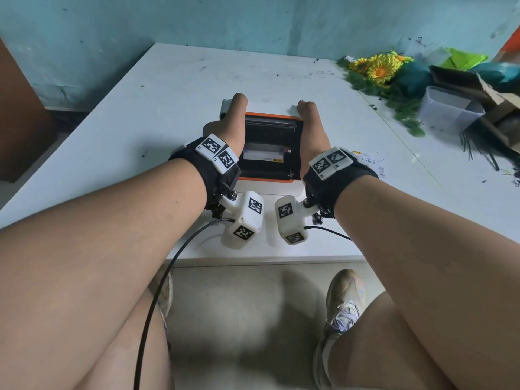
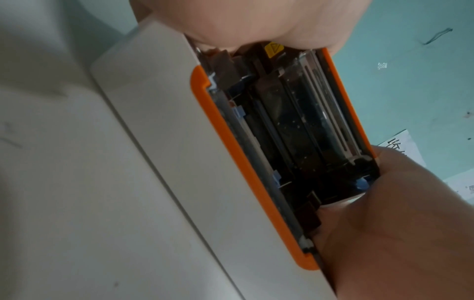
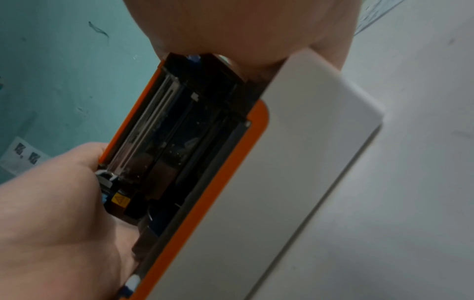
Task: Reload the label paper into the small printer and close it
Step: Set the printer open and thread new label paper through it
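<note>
Gripping the small printer [image 1: 270, 153] from both sides now, the left hand [image 1: 228, 130] clamped on its left edge and the right hand [image 1: 312, 130] on its right edge, each grip wrapped round the casing. It sits mid-bench [image 1: 140, 114], near the front edge, its orange-rimmed lid [image 1: 271, 115] swung open towards the far side. Down in the dark bay something pale shows, likely the label paper [image 1: 261, 154], though whether it is properly seated I cannot tell. The wrist views show the open mechanism, rollers and a yellow warning sticker [image 2: 273, 49]. So loading looks about done, and the closing is what remains: that lid is not yet shut. Off to the right, fake sunflowers [image 1: 377, 66] and a plastic tub [image 1: 447, 108].
</note>
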